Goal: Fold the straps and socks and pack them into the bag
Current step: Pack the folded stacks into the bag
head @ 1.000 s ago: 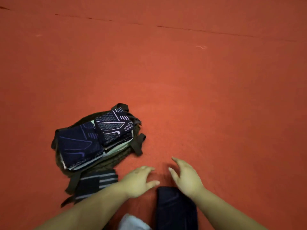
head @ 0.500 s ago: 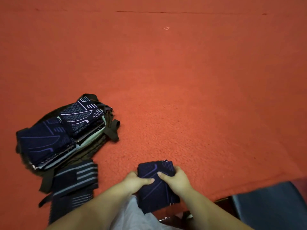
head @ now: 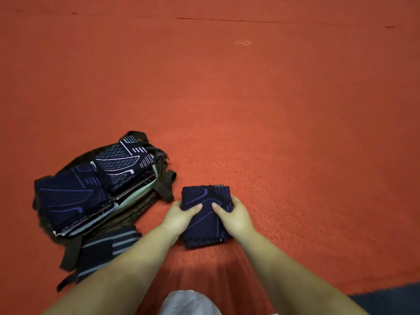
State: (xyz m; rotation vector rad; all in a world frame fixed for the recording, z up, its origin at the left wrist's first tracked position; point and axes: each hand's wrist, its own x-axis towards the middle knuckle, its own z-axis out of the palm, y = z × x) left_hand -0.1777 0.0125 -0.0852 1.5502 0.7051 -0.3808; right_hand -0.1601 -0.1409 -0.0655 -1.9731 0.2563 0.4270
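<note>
A folded navy sock (head: 205, 210) with purple lines lies on the red carpet in front of me. My left hand (head: 179, 215) grips its left edge with the thumb on top, and my right hand (head: 234, 215) grips its right edge the same way. To the left sits the open dark bag (head: 162, 176), filled with two stacks of folded navy socks (head: 91, 187). A dark strap with grey stripes (head: 106, 246) lies folded on the carpet just in front of the bag, beside my left forearm.
Red carpet (head: 272, 110) stretches ahead and to the right, with a small thread (head: 243, 43) far off. A white bundle (head: 188, 302) sits at the bottom between my arms. A dark blue surface (head: 391, 298) shows at the bottom right corner.
A second ago both hands hovered open over a dark piece; they then took hold of the folded sock and have kept it in their grip on the carpet right of the bag.
</note>
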